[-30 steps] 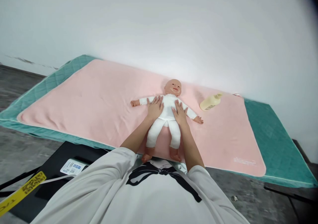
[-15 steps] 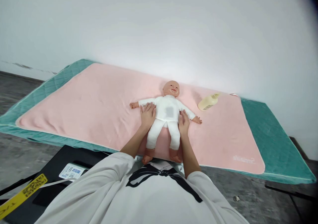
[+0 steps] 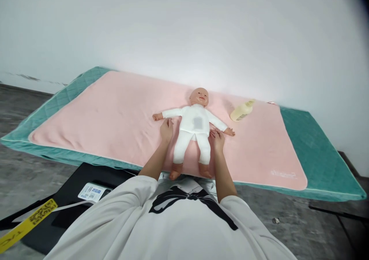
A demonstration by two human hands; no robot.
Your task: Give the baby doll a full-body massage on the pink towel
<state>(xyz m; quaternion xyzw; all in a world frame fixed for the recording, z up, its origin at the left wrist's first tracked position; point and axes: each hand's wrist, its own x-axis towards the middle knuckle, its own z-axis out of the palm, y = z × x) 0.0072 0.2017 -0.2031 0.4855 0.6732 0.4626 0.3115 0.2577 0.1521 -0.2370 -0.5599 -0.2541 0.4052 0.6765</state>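
A bald baby doll (image 3: 194, 120) in a white top and white trousers lies on its back on a pink blanket (image 3: 115, 114), arms spread and feet toward me. Beside its torso, under the sleeve on the left, is my left hand (image 3: 167, 129), fingers curled together; what they hold, if anything, is too small to make out. My right hand (image 3: 218, 136) is by the doll's other hip, below the sleeve, fingers apart and nothing in it. Both hands are off the doll's body. A pale yellow pump bottle (image 3: 241, 111) lies on its side to the right.
The blanket covers a green quilted mat (image 3: 319, 152) against a white wall (image 3: 184, 29). At the lower left are a black case (image 3: 69, 198) with a white labelled device (image 3: 91, 191) and a yellow tag strip (image 3: 29, 225).
Both hands have moved off the doll's sides, outward. The left hand's spread fingers have curled in. The view has shifted slightly, so the doll and blanket appear a little higher.
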